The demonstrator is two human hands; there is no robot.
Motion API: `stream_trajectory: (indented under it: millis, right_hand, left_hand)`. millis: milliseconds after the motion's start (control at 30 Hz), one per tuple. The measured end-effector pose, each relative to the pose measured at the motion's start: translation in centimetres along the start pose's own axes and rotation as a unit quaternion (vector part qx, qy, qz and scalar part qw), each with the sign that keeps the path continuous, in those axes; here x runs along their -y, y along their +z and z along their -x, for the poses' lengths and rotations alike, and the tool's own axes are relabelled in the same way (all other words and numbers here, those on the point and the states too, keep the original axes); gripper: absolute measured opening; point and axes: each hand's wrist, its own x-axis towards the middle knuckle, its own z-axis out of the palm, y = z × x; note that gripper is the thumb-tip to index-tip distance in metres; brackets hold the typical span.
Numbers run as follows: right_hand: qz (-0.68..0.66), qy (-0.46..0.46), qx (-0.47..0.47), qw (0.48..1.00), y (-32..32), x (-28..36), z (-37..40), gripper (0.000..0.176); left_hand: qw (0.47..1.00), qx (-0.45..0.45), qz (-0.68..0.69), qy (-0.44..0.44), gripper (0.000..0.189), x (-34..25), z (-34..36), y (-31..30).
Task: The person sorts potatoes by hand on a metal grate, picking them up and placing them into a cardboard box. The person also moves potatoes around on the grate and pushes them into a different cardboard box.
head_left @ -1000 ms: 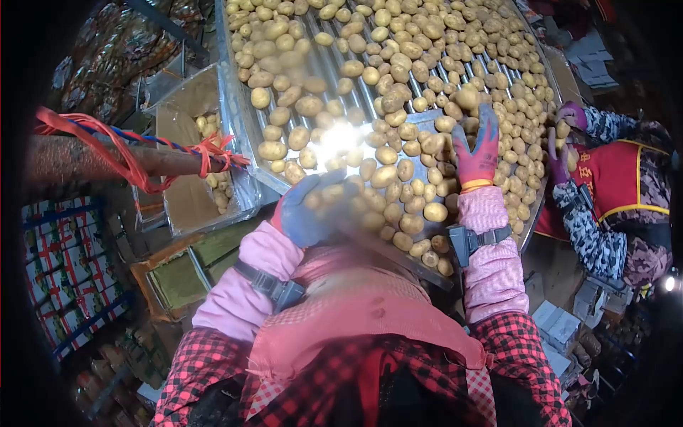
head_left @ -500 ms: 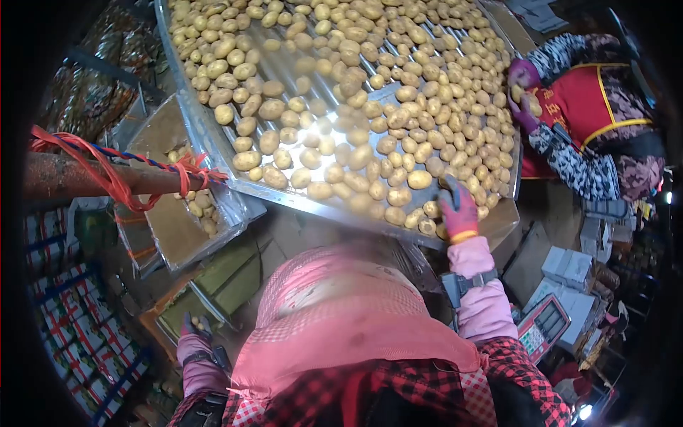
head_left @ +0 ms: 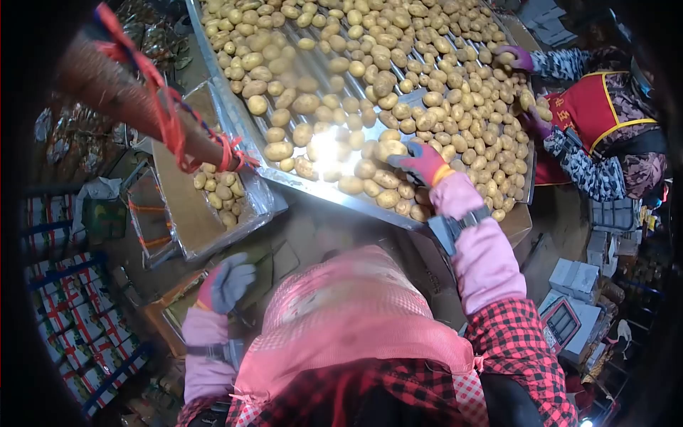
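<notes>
Many potatoes (head_left: pixel 455 107) cover a metal sorting table (head_left: pixel 334 201). My right hand (head_left: pixel 420 164), in a pink and grey glove, reaches over the near edge, with its fingers at a potato (head_left: pixel 390 149); the fingertips are partly bent around its side. Below the table edge, on the left, my left hand (head_left: pixel 229 282) hangs in a pink and grey glove. Its fingers are loosely curled, and whether anything is inside them is hidden.
A co-worker (head_left: pixel 597 114) in a red apron handles potatoes at the table's right side. A cardboard box (head_left: pixel 186 206) with potatoes stands at the left, under a rusty pole (head_left: pixel 128 92) with red string. Stacked cartons (head_left: pixel 85 320) are at lower left, grey boxes (head_left: pixel 573 279) at right.
My right hand has moved left and up to another potato. My left hand has risen toward the table. The co-worker's hands have parted, one reaching over the potatoes. The view has shifted.
</notes>
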Motion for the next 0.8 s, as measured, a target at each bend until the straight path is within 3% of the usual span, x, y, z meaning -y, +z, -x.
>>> stream_trajectory:
  millis: [33, 167, 200, 300, 333, 367, 400, 467, 533, 567, 633, 733, 767, 800]
  right_hand:
    - [-0.060, 0.001, 0.053, 0.997, 0.6, 0.5, 1.4, 0.050]
    - [-0.273, -0.022, 0.197, 0.941, 4.0, 8.0, 9.8, 0.057]
    - [-0.306, -0.001, 0.184, 0.934, 4.9, 7.4, 9.2, 0.056]
    - [-0.362, 0.015, 0.018, 0.932, 4.3, 8.8, 11.6, 0.058]
    - [-0.291, 0.002, 0.011, 0.957, 2.7, 5.7, 10.8, 0.057]
    - [-0.379, 0.009, 0.000, 0.925, 2.4, 3.7, 11.5, 0.053]
    - [-0.387, 0.044, -0.055, 0.919, 2.5, 3.7, 13.3, 0.056]
    - [-0.396, 0.061, -0.116, 0.909, 3.0, 1.4, 16.3, 0.062]
    - [-0.400, 0.024, -0.136, 0.906, 4.2, -5.5, 17.7, 0.068]
    - [-0.428, 0.049, -0.126, 0.893, 5.3, -6.7, 19.0, 0.064]
    - [-0.479, 0.090, -0.122, 0.865, 6.9, -8.4, 21.6, 0.058]
    - [-0.425, 0.127, -0.124, 0.888, 8.9, -11.0, 24.1, 0.062]
    - [-0.388, 0.144, -0.126, 0.902, 9.2, -10.0, 24.3, 0.064]
    - [-0.353, 0.161, -0.121, 0.914, 9.5, -9.6, 24.4, 0.065]
  left_hand:
    - [0.997, 0.064, -0.039, -0.008, 0.051, 0.0, -1.7, 2.2]
    - [0.963, 0.234, 0.112, -0.078, 0.060, -0.9, -8.8, 14.4]
    - [0.955, 0.253, 0.129, -0.082, 0.062, -1.3, -9.8, 15.7]
    - [0.924, 0.323, 0.174, -0.107, 0.066, -2.5, -13.3, 19.6]
    - [0.910, 0.349, 0.187, -0.120, 0.068, -2.7, -13.8, 20.3]
    - [0.941, 0.336, -0.022, -0.023, 0.069, -2.8, -13.7, 20.9]
    - [0.921, 0.306, -0.229, 0.077, 0.069, -3.0, -13.0, 21.4]
    - [0.891, 0.263, -0.343, 0.141, 0.068, -2.8, -12.3, 21.5]
    - [0.946, 0.262, -0.178, 0.062, 0.066, -2.6, -12.3, 20.7]
    - [0.961, 0.258, -0.094, 0.018, 0.065, -2.4, -12.4, 20.0]
    - [0.961, 0.256, 0.073, -0.079, 0.062, -1.7, -13.7, 19.2]
    - [0.966, 0.209, 0.116, -0.099, 0.054, -0.7, -14.7, 14.8]
    - [0.981, 0.153, 0.065, -0.097, 0.053, -0.8, -15.2, 11.7]
    - [0.954, 0.226, 0.121, -0.154, 0.054, -0.9, -16.2, 9.5]
